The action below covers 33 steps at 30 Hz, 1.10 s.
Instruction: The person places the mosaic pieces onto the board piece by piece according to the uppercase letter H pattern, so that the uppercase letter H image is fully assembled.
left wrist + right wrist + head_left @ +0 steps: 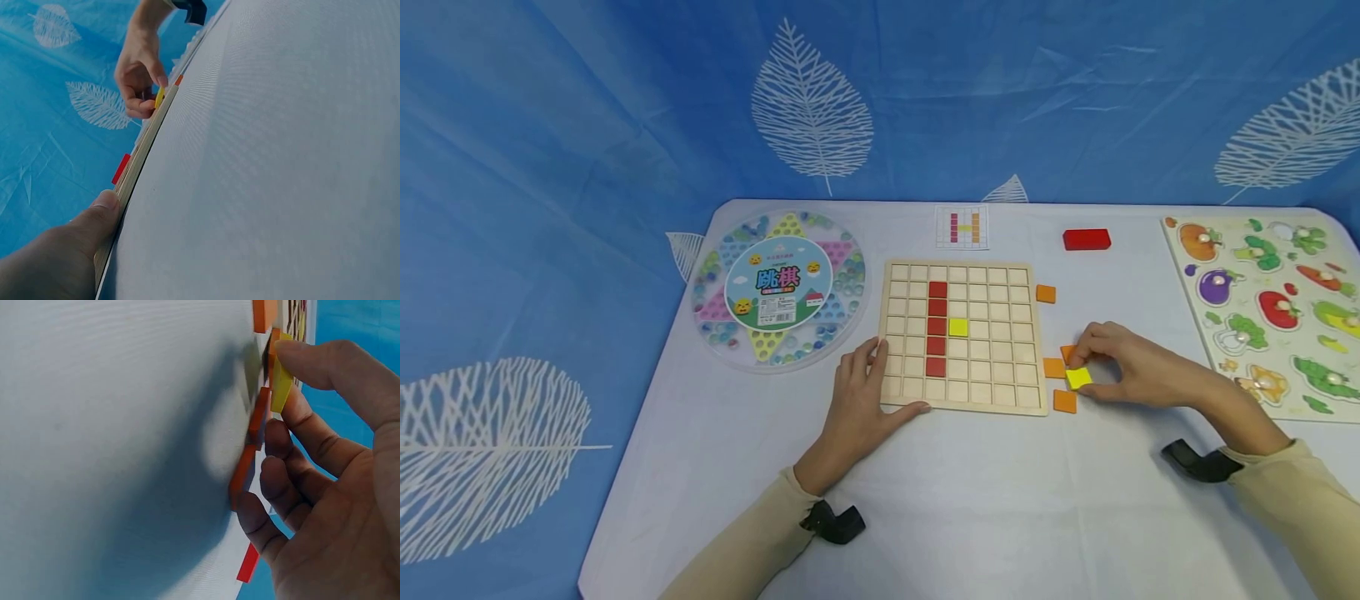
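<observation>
In the head view, my right hand (pixel 1123 367) pinches a yellow square tile (pixel 1078 379) between thumb and forefinger. It hovers by several orange square tiles (pixel 1064 402) to the right of a wooden grid board (pixel 1000 408). The right wrist view shows the yellow tile (pixel 283 375) at the thumb tip, just off the orange tiles (pixel 242 477). My left hand (pixel 859 408) rests at the board's near left corner, fingers along the left side and thumb against the front edge. On the board stand a column of red tiles (pixel 936 327) and one yellow tile (pixel 958 327) beside it.
Behind the board lies a small pattern card (pixel 962 228). A red block (pixel 1086 240) is at the back right. The round Chinese checkers set (pixel 778 283) lies left of the board, and a vegetable puzzle board (pixel 1217 275) lies far right.
</observation>
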Available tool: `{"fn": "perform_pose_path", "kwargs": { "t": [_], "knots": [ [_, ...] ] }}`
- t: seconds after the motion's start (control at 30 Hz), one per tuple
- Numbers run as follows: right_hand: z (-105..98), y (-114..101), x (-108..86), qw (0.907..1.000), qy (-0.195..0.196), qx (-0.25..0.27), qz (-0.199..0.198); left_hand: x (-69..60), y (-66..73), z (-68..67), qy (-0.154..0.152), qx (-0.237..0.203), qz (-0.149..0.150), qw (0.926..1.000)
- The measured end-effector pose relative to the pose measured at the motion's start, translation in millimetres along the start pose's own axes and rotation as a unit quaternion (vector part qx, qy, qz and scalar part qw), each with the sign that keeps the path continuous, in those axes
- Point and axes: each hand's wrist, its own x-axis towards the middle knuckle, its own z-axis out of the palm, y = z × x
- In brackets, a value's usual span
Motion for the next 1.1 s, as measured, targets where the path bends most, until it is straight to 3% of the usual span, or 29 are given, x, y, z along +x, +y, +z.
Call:
{"fn": "perform_pose_path", "kwargs": {
  "t": [0.27, 0.6, 0.8, 1.1],
  "knots": [
    [-1.4, -7.0, 9.2, 0.9999, 0.008, 0.009, -0.008, 1.1, -0.4, -1.6, -0.007, 0.001, -0.007, 0.9999],
    [5.2, -28.9, 61.0, 0.9998, 0.014, 0.007, -0.010, -0.4, 0.5, -0.6, -0.012, -0.005, -0.013, 0.9998],
    [9.9, -37.0, 90.4, 0.9992, 0.002, 0.036, 0.014, -2.1, 0.1, -0.4, -0.017, -0.011, -0.019, 0.9996],
    [18.6, -42.8, 112.0, 0.9983, 0.014, 0.038, 0.042, -0.8, 0.7, -1.3, -0.025, -0.007, -0.023, 0.9994]
  ]
}}
